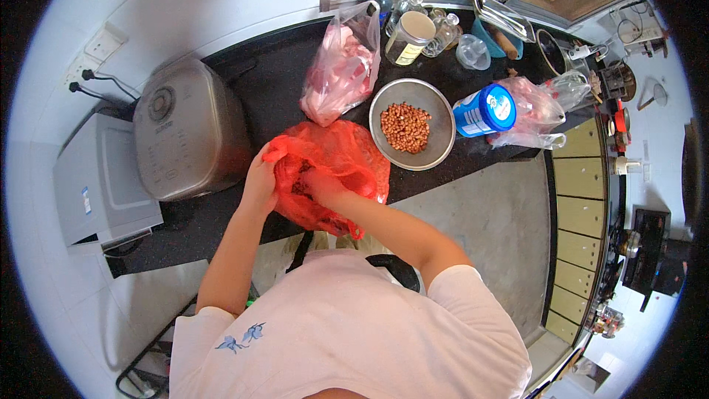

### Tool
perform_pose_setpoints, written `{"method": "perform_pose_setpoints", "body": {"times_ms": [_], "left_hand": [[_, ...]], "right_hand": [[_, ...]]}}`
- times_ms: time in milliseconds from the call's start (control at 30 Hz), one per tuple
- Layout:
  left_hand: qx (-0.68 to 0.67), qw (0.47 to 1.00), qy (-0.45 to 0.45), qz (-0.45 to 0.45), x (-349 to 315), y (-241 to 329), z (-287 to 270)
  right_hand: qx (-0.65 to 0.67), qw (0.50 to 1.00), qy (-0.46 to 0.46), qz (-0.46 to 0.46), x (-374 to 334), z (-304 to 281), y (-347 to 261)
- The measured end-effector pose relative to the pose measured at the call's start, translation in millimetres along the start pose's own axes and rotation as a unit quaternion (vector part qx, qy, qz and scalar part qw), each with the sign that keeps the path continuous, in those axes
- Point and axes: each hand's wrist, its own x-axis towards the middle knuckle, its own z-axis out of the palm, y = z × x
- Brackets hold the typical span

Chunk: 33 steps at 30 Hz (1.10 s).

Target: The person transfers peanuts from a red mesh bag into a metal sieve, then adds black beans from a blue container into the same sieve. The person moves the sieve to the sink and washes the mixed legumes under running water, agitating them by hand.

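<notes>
A red plastic bag (346, 149) rests on the dark counter in front of me, its mouth turned toward me. My left hand (263, 182) is closed on the left edge of that mouth. Into the opening reaches my right hand (323, 188), its fingers hidden inside among dark contents I cannot make out clearly. Just right of the bag stands a round metal bowl (442, 149) with a heap of reddish-brown peanuts (405, 127) in it. Behind the red bag, a clear plastic bag (341, 74) holds pinkish raw meat.
A grey rice cooker (185, 133) and a grey metal box (103, 177) occupy the left. Beyond the bowl are a lidded jar (410, 38) and glass bottles (443, 35). A blue tub (484, 112) and another bag of meat (530, 107) stand right, near the counter's edge.
</notes>
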Motion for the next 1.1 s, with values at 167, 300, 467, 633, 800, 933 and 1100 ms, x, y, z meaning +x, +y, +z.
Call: {"method": "perform_pose_setpoints", "body": {"times_ms": [167, 300, 467, 633, 800, 933, 1100], "left_hand": [[-0.006, 1.000, -0.018, -0.002, 6, -5, -6], [0.005, 1.000, -0.012, 0.000, 6, -2, 3], [-0.010, 1.000, 0.004, -0.011, 11, -4, -1], [-0.020, 0.999, 0.030, -0.005, 7, 1, 6], [-0.023, 1.000, 0.008, -0.011, 15, -7, -2], [-0.015, 0.999, 0.038, -0.011, 11, -5, 2], [-0.001, 1.000, 0.021, 0.004, 13, -7, -12]], "right_hand": [[0.416, 0.895, -0.015, 0.162, -4, -9, 14], [0.541, 0.768, -0.071, 0.336, -6, -50, -35], [0.626, 0.664, -0.188, 0.362, -32, -99, -79], [0.638, 0.706, -0.156, 0.264, -40, -176, -63], [0.649, 0.703, 0.220, 0.189, -1, -237, 38], [0.602, 0.748, 0.200, 0.196, 7, -262, 58], [0.199, 0.939, 0.253, 0.122, -1, -250, 57]]}}
